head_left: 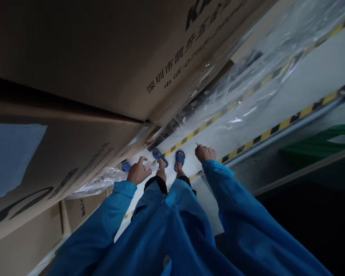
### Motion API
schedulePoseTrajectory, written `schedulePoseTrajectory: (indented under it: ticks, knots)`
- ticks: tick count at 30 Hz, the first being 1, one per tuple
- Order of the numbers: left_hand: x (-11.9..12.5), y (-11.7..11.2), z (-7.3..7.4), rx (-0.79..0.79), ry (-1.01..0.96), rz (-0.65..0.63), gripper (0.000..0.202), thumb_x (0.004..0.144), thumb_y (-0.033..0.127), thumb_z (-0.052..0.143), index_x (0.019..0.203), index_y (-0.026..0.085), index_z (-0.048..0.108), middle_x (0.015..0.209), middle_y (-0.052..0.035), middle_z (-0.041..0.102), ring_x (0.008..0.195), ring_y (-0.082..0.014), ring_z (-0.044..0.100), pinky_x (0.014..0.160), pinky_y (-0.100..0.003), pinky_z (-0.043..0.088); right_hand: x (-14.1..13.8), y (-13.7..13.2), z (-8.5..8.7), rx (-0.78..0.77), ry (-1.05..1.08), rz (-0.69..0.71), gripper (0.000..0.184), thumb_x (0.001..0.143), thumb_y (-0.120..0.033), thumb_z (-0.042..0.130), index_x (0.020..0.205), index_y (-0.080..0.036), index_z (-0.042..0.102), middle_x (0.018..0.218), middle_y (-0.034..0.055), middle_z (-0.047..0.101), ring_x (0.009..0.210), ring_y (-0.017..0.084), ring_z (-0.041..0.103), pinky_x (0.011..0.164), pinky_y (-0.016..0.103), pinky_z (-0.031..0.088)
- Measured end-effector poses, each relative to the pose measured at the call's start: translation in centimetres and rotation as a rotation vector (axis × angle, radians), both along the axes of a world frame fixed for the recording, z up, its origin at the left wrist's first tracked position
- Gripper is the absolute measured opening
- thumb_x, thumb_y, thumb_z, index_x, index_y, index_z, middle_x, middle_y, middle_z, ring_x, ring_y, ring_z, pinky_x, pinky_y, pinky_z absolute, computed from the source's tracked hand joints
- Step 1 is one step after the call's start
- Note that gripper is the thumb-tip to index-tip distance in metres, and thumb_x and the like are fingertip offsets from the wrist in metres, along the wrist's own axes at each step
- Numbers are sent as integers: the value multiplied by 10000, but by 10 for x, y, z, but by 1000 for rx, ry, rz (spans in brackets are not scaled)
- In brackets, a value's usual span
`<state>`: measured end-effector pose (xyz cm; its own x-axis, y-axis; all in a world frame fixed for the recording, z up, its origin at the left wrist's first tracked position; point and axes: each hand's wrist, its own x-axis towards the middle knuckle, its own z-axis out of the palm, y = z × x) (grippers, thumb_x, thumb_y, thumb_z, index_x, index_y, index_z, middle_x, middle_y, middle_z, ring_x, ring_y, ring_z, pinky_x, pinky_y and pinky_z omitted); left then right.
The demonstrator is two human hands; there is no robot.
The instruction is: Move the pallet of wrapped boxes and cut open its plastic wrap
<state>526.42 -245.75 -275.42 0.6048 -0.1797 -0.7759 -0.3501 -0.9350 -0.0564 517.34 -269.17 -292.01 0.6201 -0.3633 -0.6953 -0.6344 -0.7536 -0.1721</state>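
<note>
My left hand (138, 172) hangs beside the stacked cardboard boxes, its thumb and fingers curved and apart with nothing visible between them. Crumpled clear plastic film (103, 180) lies just to its left against the boxes. Over the pale floor, my right hand (205, 153) is closed in a fist. A thin dark tip (197, 144) pokes out past its fingers; the rest of that object is hidden in the grip, so its kind does not show. Neither hand touches a box.
A large cardboard box (109, 50) with black printing towers at the upper left, above another box (60, 153) bearing a white sheet (14, 157). Clear plastic wrap (235, 96) trails along the floor. Yellow-black tape (271, 132) and a metal rail (293, 130) run by a green object (319, 143).
</note>
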Motion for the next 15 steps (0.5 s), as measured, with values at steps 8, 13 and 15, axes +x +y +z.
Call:
schedulePoseTrajectory:
  ticks: [8,13,15]
  knots:
    - [9,4,0,-92,-86,-265,444,765,354,630,1188,218,650,1021,-102,666,1057,-294,565,957,-434,383,-19,40,47,13,-81,26,312,968,-269,381,998,-116,651,755,131,648,653,189,572,598,275,303]
    - [12,11,1,-144,-226,-266,228,811,360,627,942,178,667,1271,-111,560,1196,-271,476,1048,-391,343,44,67,65,223,-373,30,323,955,-322,398,1028,-125,644,915,150,680,899,221,618,781,288,386]
    - [8,11,1,-43,-129,-235,229,914,331,488,986,174,639,1193,-107,616,1142,-233,537,966,-335,402,46,53,49,262,-265,-72,279,913,-305,494,1035,-114,656,943,166,679,930,240,621,812,317,406]
